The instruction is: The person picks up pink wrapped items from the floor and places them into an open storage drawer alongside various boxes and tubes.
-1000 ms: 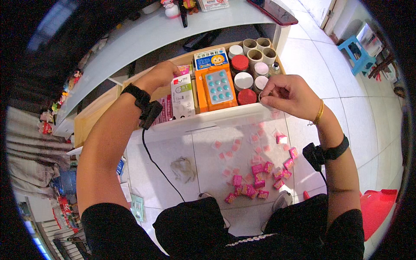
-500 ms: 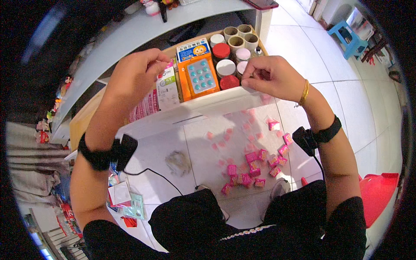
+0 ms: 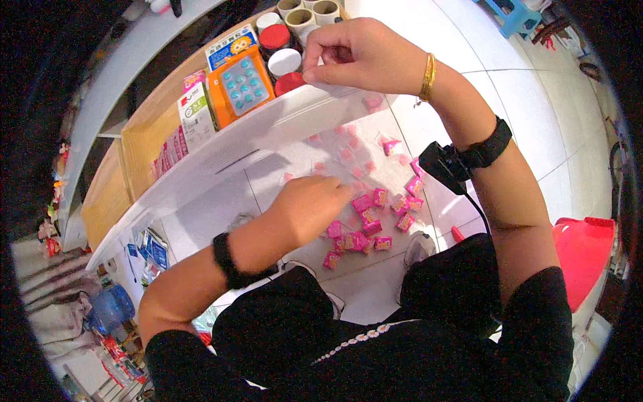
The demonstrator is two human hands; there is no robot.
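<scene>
My left hand (image 3: 313, 209), smeared by motion, hangs above the floor in front of the open drawer, beside small pink packets (image 3: 358, 241). Its fingertips are hidden, so I cannot make out a hold. At the drawer's right end, my right hand (image 3: 372, 57) is closed in a pinch over the white drawer front (image 3: 268, 130), next to a red-lidded jar (image 3: 289, 83). Whatever it pinches is too hidden to name. Inside the drawer, a blister pack of teal tablets (image 3: 242, 86) lies on an orange box (image 3: 218, 94), beside a white and green packet (image 3: 195, 117).
Cardboard tubes (image 3: 326, 11) and a white-lidded jar (image 3: 284, 61) stand in the drawer. Translucent pink pieces (image 3: 348, 151) lie scattered on the tiled floor behind the packets. A red plastic object (image 3: 583, 258) is at my right; a blue stool (image 3: 512, 15) stands far right.
My left hand has left the drawer and come down toward the pink packets on the floor. My right hand remains at the drawer's right end. The whole view has shifted.
</scene>
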